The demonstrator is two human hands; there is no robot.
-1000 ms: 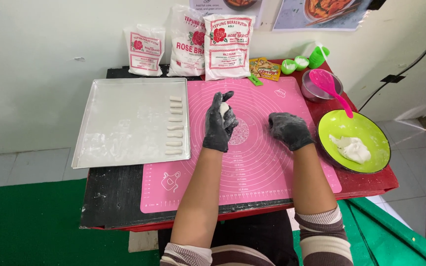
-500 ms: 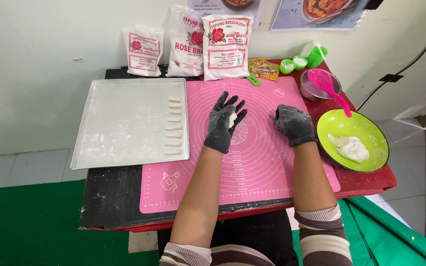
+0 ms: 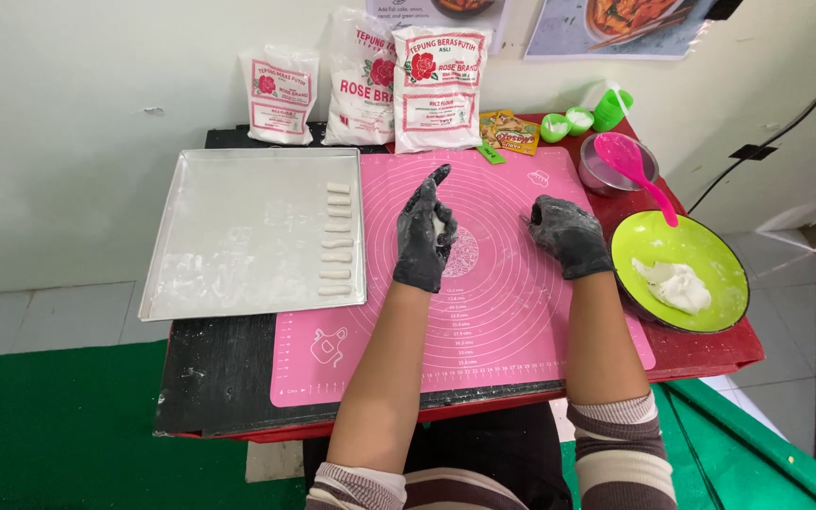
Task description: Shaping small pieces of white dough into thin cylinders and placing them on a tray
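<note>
White and soft, the small piece of dough (image 3: 439,227) sits in the curled palm of the left hand (image 3: 424,236), which wears a dark grey glove and closes loosely around it with the forefinger stretched out. It looks light, pliable and a little sticky, likely to dent or smear under pressure, so it is best cradled along its length with fingertips rather than pinched. It is held just above the pink silicone rolling mat (image 3: 484,312), near the mat's centre. The right hand (image 3: 569,236), gloved alike, rests half-curled and empty on the mat, to the right of that centre. Left of the mat, finished white dough sticks (image 3: 336,241) line a floured metal tray (image 3: 210,236); right of it, a green bowl (image 3: 710,255) holds more dough.
</note>
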